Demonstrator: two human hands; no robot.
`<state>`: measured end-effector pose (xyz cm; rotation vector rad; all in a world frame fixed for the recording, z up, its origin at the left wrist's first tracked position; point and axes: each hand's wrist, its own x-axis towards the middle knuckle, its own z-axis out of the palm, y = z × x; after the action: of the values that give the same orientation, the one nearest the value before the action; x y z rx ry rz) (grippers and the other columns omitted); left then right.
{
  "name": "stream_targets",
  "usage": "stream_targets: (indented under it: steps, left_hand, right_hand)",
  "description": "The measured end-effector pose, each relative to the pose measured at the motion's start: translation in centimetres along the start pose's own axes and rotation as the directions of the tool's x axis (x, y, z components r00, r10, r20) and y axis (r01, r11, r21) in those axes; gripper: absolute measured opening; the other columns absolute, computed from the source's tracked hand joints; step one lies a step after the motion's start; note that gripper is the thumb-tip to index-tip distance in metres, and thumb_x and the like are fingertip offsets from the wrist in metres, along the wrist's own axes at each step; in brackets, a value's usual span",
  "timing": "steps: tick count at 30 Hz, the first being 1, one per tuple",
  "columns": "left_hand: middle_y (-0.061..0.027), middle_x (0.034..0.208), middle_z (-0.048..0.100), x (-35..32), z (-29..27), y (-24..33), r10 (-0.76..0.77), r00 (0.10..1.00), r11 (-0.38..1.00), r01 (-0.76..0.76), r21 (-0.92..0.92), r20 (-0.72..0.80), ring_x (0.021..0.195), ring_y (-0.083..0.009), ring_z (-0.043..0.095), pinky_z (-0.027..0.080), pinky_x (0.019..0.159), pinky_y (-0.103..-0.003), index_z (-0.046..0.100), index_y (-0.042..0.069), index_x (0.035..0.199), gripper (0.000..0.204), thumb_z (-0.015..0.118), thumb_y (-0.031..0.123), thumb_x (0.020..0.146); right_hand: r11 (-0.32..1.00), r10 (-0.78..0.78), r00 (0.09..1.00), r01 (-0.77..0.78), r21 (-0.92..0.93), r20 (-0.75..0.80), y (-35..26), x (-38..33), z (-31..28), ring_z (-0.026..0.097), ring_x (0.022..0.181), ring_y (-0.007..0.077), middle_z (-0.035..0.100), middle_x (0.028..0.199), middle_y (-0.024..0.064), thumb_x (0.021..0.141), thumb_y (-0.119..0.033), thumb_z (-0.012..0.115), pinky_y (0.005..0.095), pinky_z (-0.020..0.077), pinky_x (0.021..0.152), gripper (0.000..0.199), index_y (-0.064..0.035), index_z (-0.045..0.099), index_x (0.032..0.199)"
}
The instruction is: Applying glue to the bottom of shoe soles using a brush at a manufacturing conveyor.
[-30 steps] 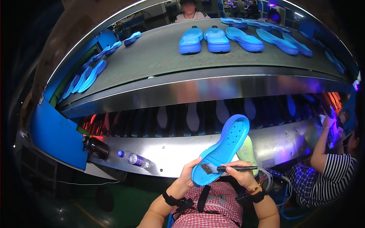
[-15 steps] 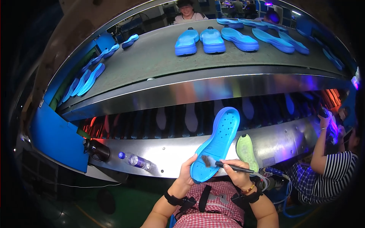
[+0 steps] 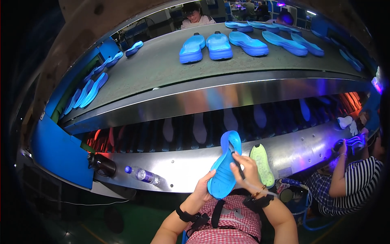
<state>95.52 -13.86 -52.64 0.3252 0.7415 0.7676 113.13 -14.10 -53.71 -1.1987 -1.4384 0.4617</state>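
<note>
My left hand (image 3: 202, 188) grips the near edge of a blue shoe sole (image 3: 225, 167) that stands almost upright over my lap. Against the sole's right side, my right hand (image 3: 248, 169) holds a thin dark brush (image 3: 238, 166) with its tip high on the sole. A pale green sole (image 3: 262, 164) lies just to the right on the steel ledge (image 3: 183, 173).
A grey conveyor belt (image 3: 162, 69) above carries several blue soles (image 3: 219, 45). Under it runs a dark lower tier with pale soles (image 3: 199, 128). A plastic bottle (image 3: 143, 175) and a black cylinder (image 3: 101, 164) lie at left. At the right sits a person in a striped shirt (image 3: 355, 179).
The sole has swung from leaning right to nearly upright. My right hand turned the brush from lying across the heel to pointing up along the sole. The belt's soles drifted left.
</note>
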Motion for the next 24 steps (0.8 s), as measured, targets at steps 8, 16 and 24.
stream_targets:
  steps: [8, 16, 24]
  left_hand:
    - [-0.0169, 0.116, 0.052, -1.2, 0.6, 0.2, -0.009, 1.0, 0.998, 0.008, 0.065, 0.015, 0.102, -0.0244, 0.057, 0.048, 0.087, -0.036, 0.034, -0.002, 0.127, 0.049, 0.05, 0.021, 0.088]
    - [-0.0198, 0.12, 0.048, -3.3, 1.4, 3.3, 0.1, 0.992, 0.956, -0.118, 0.27, 0.081, 0.102, -0.0254, 0.056, 0.047, 0.088, -0.037, 0.026, -0.002, 0.132, 0.056, 0.047, 0.025, 0.088]
    - [-0.0243, 0.118, 0.049, -4.1, 11.5, 14.5, 0.419, 0.869, 0.863, -0.471, 0.182, 0.263, 0.099, -0.039, 0.054, 0.044, 0.084, -0.051, 0.032, -0.003, 0.13, 0.06, 0.035, 0.042, 0.09]
  right_hand:
    - [0.998, 0.015, 1.0, -0.016, -0.06, -0.022, -1.7, -3.3, 0.6, 0.061, 0.084, 0.0322, 0.059, 0.104, 0.0256, 0.07, -0.01, 0.063, 0.0368, 0.0443, 0.08, 0.034, 0.0052, 0.06, 0.1]
    - [0.538, 0.196, 0.787, -0.585, 0.607, 0.585, -3.7, -2.6, -7.6, 0.059, 0.097, 0.028, 0.06, 0.105, 0.0228, 0.084, -0.017, 0.046, 0.0341, 0.0431, 0.09, 0.037, 0.0123, 0.057, 0.103]
    - [0.222, 0.481, 0.874, -0.195, 0.955, 0.066, 0.7, -2.6, -11.0, 0.061, 0.089, 0.0292, 0.055, 0.111, 0.0267, 0.087, -0.019, 0.041, 0.0355, 0.0473, 0.082, 0.038, 0.0086, 0.051, 0.111]
